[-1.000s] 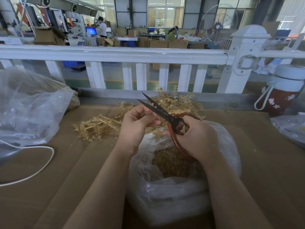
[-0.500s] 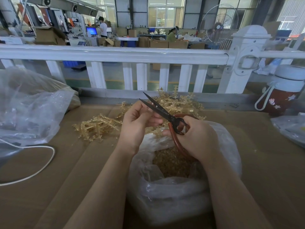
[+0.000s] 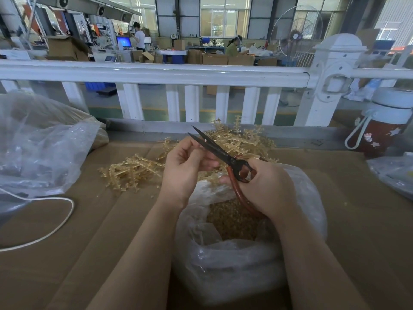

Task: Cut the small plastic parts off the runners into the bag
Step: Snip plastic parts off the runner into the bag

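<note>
My right hand (image 3: pixel 266 186) grips black scissors (image 3: pixel 218 149) with red-brown handles, blades slightly apart and pointing up-left. My left hand (image 3: pixel 185 166) is curled right beside the blades, its fingers pinched at them; what it holds is hidden by the fingers. Both hands hover over an open clear plastic bag (image 3: pixel 234 260) holding a heap of small amber parts (image 3: pixel 232 222). Amber plastic runners lie in two piles: one (image 3: pixel 131 172) left of my left hand, another (image 3: pixel 241 139) behind the scissors.
The work surface is brown cardboard (image 3: pixel 89 231). A large crumpled clear bag (image 3: pixel 38 148) and a white cable (image 3: pixel 55 224) lie at the left. A red bottle with a white lid (image 3: pixel 384 126) stands at the far right, another bag (image 3: pixel 393 173) below it. A white railing (image 3: pixel 156 74) runs behind.
The scissor blades have come closer together. My left hand has lifted slightly toward the blades. The bag and the piles lie as before.
</note>
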`<state>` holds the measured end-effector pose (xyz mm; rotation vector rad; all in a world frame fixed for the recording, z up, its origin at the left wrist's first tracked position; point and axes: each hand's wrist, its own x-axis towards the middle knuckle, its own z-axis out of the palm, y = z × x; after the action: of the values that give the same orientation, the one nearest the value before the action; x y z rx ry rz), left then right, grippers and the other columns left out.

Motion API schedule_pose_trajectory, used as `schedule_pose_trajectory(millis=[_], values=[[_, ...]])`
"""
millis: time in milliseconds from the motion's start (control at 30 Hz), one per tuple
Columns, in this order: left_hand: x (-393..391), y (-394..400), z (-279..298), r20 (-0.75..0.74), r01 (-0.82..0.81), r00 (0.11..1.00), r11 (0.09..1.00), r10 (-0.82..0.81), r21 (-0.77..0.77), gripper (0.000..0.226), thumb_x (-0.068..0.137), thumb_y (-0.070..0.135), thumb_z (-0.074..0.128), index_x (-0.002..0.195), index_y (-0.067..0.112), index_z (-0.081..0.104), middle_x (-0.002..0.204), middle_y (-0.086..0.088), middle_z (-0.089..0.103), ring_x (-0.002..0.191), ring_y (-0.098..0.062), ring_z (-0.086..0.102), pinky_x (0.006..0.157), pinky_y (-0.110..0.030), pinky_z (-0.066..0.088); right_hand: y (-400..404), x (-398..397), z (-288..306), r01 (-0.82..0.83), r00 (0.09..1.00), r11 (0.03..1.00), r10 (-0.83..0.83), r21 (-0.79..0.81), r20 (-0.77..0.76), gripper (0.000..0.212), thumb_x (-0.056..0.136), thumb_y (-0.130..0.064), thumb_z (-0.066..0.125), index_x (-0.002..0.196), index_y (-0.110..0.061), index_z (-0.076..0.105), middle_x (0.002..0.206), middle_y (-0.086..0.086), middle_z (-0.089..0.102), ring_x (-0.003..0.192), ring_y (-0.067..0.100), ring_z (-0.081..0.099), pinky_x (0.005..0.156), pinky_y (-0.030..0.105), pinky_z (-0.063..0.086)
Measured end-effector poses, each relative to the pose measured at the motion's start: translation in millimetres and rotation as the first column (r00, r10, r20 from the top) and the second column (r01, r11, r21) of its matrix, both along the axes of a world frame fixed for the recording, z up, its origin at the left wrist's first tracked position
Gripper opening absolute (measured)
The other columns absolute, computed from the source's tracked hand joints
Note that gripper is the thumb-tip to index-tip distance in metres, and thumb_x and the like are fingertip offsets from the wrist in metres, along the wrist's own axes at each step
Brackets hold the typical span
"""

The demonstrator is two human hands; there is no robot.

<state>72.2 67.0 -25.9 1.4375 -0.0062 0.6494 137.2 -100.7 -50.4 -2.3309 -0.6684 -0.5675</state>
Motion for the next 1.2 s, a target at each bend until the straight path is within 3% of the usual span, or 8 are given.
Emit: schedule_pose_trajectory(millis=[200,300,600,800,933,1033,1133,1200], values=[[-0.3,-4.4,-1.3,0.009,-0.044,0.999,0.992,0.043,0.117,0.022,0.098,-0.003,0.049,0.093,0.006,0.068,0.075,-0.006,0.074,0.067,-0.017,0.071,0.064,-0.023,0.056,0.0,-2.7,2.1,0.01,0.999,1.0,-0.01,-0.004,0.044,0.077,0.062,-0.102,0.03,0.084,-0.036,0.063,0.065,-0.026,0.054,0.06,-0.01,0.048,0.052,0.011,0.03],[0.3,-5.2,-1.6,0.003,-0.041,0.999,0.989,0.041,0.144,0.023,0.098,-0.004,0.048,0.093,0.008,0.068,0.075,-0.003,0.075,0.067,-0.017,0.071,0.065,-0.023,0.056,-0.6,-2.7,3.6,-0.004,1.0,1.0,0.004,-0.018,0.02,0.079,0.061,-0.102,0.033,0.087,-0.035,0.065,0.071,-0.024,0.059,0.064,-0.009,0.051,0.054,0.012,0.036],[2.1,-2.9,-2.5,-0.015,-0.041,0.999,0.985,0.045,0.167,0.021,0.099,-0.005,0.045,0.099,0.0,0.065,0.084,-0.018,0.074,0.072,-0.026,0.071,0.071,-0.031,0.058,-1.1,-2.0,3.7,-0.003,1.0,0.999,0.003,-0.051,-0.007,0.057,0.07,-0.087,0.059,0.084,-0.032,0.066,0.07,-0.018,0.063,0.065,-0.005,0.054,0.056,0.008,0.036],[3.0,-2.1,-3.2,-0.014,-0.05,0.998,0.985,0.053,0.167,0.021,0.098,-0.005,0.044,0.1,-0.001,0.065,0.083,-0.02,0.073,0.069,-0.023,0.07,0.069,-0.029,0.057,-0.3,-3.3,4.0,-0.008,1.0,0.999,0.008,-0.038,0.022,0.055,0.072,-0.085,0.059,0.082,-0.031,0.067,0.067,-0.017,0.062,0.063,-0.003,0.055,0.055,0.008,0.036],[3.5,-2.3,-3.6,-0.009,-0.055,0.998,0.987,0.057,0.148,0.02,0.099,-0.004,0.045,0.1,0.001,0.064,0.08,-0.014,0.072,0.069,-0.019,0.067,0.068,-0.027,0.055,0.3,-2.6,2.9,-0.019,1.0,1.0,0.019,-0.023,0.021,0.067,0.068,-0.092,0.05,0.083,-0.03,0.068,0.069,-0.016,0.065,0.064,0.0,0.058,0.057,0.011,0.043],[3.4,-3.3,-1.7,-0.045,-0.063,0.997,0.996,0.066,0.063,0.021,0.101,0.004,0.046,0.094,0.011,0.065,0.082,0.0,0.074,0.072,-0.012,0.067,0.066,-0.022,0.053,-0.3,-2.7,2.8,-0.024,0.998,0.999,0.026,-0.042,0.052,0.064,0.071,-0.091,0.05,0.083,-0.03,0.067,0.069,-0.017,0.064,0.063,0.002,0.058,0.059,0.017,0.048],[4.8,-0.4,1.8,-0.126,-0.059,0.991,0.983,0.037,-0.173,0.02,0.103,0.014,0.043,0.091,0.014,0.06,0.087,-0.004,0.074,0.078,-0.021,0.066,0.066,-0.028,0.052,-0.6,-6.0,3.4,-0.06,0.992,0.998,0.063,-0.036,0.107,0.043,0.078,-0.074,0.067,0.078,-0.031,0.064,0.06,-0.02,0.053,0.056,-0.003,0.051,0.052,0.008,0.033],[4.5,5.4,3.4,-0.132,-0.04,0.991,0.936,-0.007,-0.349,0.017,0.101,0.013,0.04,0.1,0.009,0.056,0.087,-0.01,0.07,0.076,-0.026,0.062,0.062,-0.031,0.05,-0.3,-7.2,2.5,-0.124,0.986,0.992,0.12,0.033,0.12,0.046,0.077,-0.074,0.068,0.076,-0.028,0.064,0.059,-0.022,0.051,0.055,-0.004,0.05,0.052,0.009,0.034]])
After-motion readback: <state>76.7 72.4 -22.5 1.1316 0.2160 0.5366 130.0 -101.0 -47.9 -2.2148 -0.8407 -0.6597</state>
